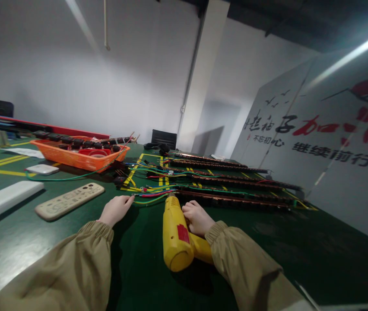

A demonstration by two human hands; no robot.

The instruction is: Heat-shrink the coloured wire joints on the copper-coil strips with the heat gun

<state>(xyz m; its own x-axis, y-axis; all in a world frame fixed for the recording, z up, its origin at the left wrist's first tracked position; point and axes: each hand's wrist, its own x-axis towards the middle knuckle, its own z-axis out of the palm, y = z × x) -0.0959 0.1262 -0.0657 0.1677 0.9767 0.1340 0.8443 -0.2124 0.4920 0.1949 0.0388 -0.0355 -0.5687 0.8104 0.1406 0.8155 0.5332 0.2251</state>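
Note:
My left hand (117,210) is closed in a pinch at the end of a wire (150,195) with a pink-red section. A green-yellow wire (151,201) curves just below it. A yellow heat gun (175,235) with a red label lies on the green table, its nozzle pointing away from me at the wires. My right hand (197,217) rests against the right side of the gun's barrel, beyond the handle, with its fingers curled. What those fingers hold, if anything, is hidden. The right sleeve partly covers the handle.
Long dark strips (229,199) with coloured wires lie across the table (145,268) at right. To the left are a beige remote control (70,201), a white oblong device (9,201), a small white box (42,169) and an orange basket (74,159) of parts. A chair (164,139) stands behind.

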